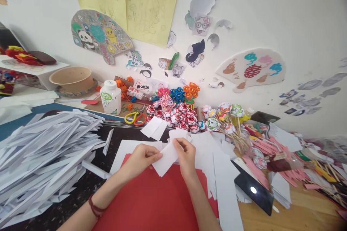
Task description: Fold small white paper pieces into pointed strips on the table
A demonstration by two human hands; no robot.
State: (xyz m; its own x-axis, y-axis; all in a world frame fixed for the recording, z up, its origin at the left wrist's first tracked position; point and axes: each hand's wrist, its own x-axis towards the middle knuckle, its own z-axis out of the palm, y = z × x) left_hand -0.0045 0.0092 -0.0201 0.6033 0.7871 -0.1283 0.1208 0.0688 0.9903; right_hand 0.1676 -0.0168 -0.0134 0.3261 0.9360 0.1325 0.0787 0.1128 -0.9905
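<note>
Between my two hands is a small white piece of paper (166, 160), held over a large red sheet (151, 198). My left hand (143, 158) pinches its left edge between thumb and fingers. At the upper right corner, my right hand (185, 154) grips the same paper with its fingertips. Whether the piece is folded or several layers thick, I cannot tell. Just behind the hands lie small white paper rectangles (154, 128). White sheets (123, 154) stick out from under the left side of the red one.
A big heap of folded white paper strips (51, 162) covers the left. Behind are a white bottle (110, 97), scissors (136, 117) and red-and-white paper flowers (183, 115). At right lie a black phone (255, 189) and long white sheets (225, 191).
</note>
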